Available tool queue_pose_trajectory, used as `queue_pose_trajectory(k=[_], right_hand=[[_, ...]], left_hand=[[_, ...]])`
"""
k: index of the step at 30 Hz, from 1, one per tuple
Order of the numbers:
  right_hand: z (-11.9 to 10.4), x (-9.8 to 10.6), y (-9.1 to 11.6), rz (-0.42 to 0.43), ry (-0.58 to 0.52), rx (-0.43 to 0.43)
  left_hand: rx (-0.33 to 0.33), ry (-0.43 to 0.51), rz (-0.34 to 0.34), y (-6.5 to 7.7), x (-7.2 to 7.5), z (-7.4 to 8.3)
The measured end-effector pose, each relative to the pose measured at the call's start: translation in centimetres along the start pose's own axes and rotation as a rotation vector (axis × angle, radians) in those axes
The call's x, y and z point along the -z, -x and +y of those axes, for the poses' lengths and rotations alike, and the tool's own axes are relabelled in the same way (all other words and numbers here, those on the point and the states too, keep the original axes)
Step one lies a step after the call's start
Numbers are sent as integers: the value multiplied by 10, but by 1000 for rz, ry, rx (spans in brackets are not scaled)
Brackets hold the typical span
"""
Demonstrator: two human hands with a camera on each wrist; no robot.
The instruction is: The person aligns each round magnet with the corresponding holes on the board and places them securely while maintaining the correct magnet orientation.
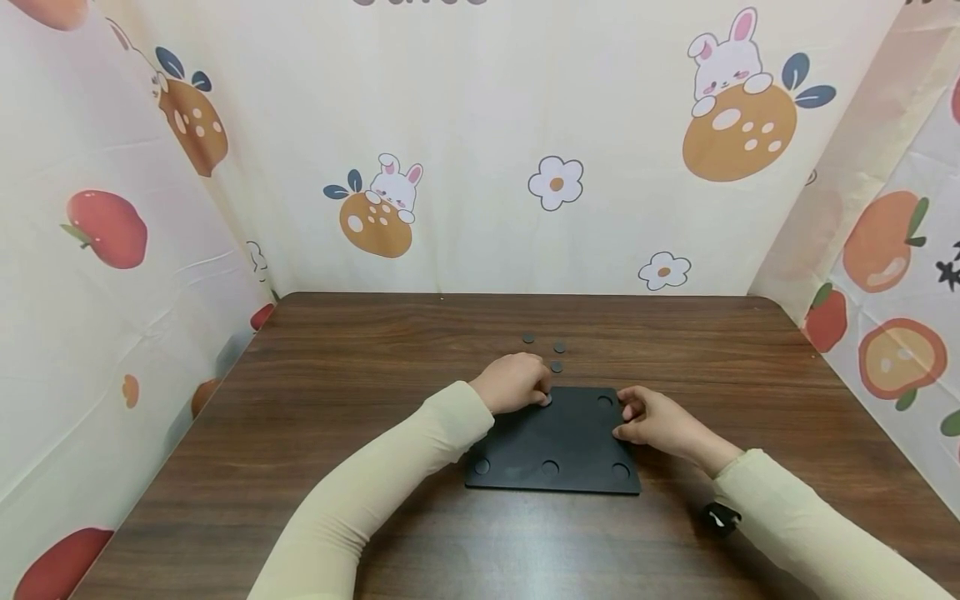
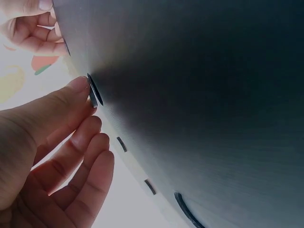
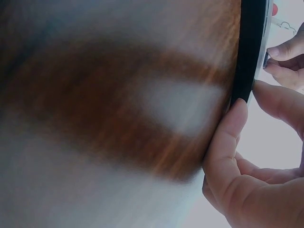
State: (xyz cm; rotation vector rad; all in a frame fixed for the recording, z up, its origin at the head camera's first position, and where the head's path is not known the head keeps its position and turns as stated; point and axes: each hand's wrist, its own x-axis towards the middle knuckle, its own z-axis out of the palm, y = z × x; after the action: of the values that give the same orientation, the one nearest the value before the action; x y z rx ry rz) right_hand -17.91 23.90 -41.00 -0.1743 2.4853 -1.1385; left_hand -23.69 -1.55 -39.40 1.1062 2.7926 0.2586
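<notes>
I've got the L hand (image 1: 517, 385) nearly closed, thumb + finger pinching a disc (image 1: 547, 401) at the board's (image 1: 558, 433) far edge, approx. mid. R hand (image 1: 662, 422), part-curled, grips the board's R edge nr its far corner. Board's on the surface (image 1: 360, 350); 3 loose discs (image 1: 559, 347) lie beyond it. Recesses (image 1: 551, 467) line its nr edge.

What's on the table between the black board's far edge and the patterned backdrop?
Three small dark discs lie on the wooden table there, seen in the head view; the left hand hides part of the stretch.
</notes>
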Motion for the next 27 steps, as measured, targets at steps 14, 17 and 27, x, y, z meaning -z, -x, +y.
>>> queue_pose_trajectory(k=[14,17,27], right_hand=[[1,0,-1,4,5,10],[3,0,-1,3,-2,21],[3,-1,-2,3,-9,27]], left_hand=[[7,0,-19,0,3,2],[10,4,-18,0,2,2],[19,3,-25,-1,2,3]])
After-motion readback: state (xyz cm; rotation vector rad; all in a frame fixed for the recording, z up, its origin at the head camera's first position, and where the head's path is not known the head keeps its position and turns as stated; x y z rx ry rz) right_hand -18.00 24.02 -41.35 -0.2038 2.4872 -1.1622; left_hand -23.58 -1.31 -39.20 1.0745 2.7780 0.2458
